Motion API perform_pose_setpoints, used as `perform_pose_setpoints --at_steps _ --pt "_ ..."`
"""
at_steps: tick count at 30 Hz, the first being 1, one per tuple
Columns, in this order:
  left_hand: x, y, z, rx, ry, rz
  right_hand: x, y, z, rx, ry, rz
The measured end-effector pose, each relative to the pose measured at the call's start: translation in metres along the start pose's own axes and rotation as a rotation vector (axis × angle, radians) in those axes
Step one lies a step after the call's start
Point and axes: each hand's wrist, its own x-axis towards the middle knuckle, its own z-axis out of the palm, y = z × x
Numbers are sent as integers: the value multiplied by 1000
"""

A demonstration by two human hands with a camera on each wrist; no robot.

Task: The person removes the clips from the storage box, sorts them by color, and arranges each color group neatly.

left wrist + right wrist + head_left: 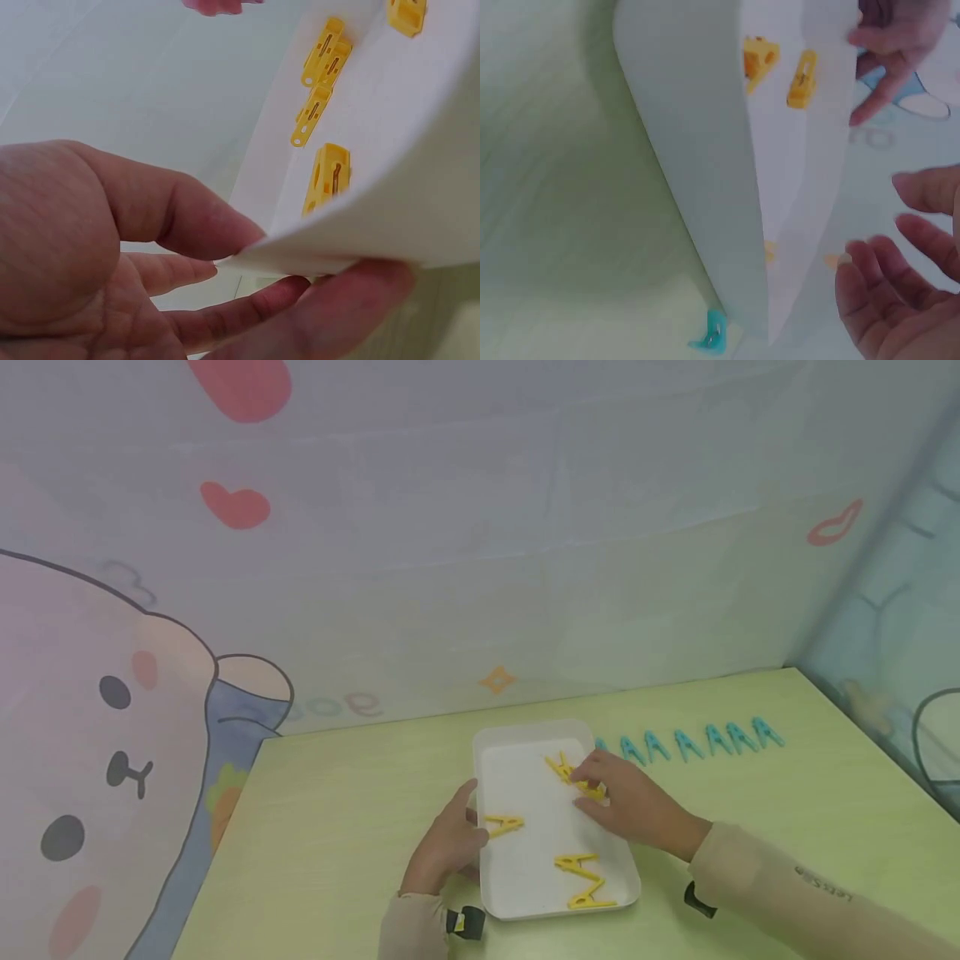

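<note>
A white tray (525,785) lies on the table with several yellow clothespins in it. My left hand (452,839) holds the tray's left wall; the left wrist view shows the thumb (202,225) on the inner side of the rim and fingers beyond it. A yellow clothespin (504,825) lies just inside, near that thumb. Over the tray's right side is my right hand (626,797), above yellow clothespins (558,768) that it partly hides. In the right wrist view its fingers (896,289) are loosely bent, with a gap to the thumb and nothing visible between them.
Several teal clothespins (687,745) form a row on the table right of the tray, the nearest partly hidden by the right hand. Two yellow clothespins (588,891) lie at the tray's near end. A printed cloth wall (450,610) borders the table's back edge.
</note>
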Motion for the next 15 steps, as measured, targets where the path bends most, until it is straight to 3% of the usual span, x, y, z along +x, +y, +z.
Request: perform_pose_setpoints --at_steps 8,15 --pt "-2 1 0 -19 -4 -5 -7 -12 15 -35 -279 -71" --pt "-3 3 0 -18 0 1 -10 -20 21 -132 -391 -85"
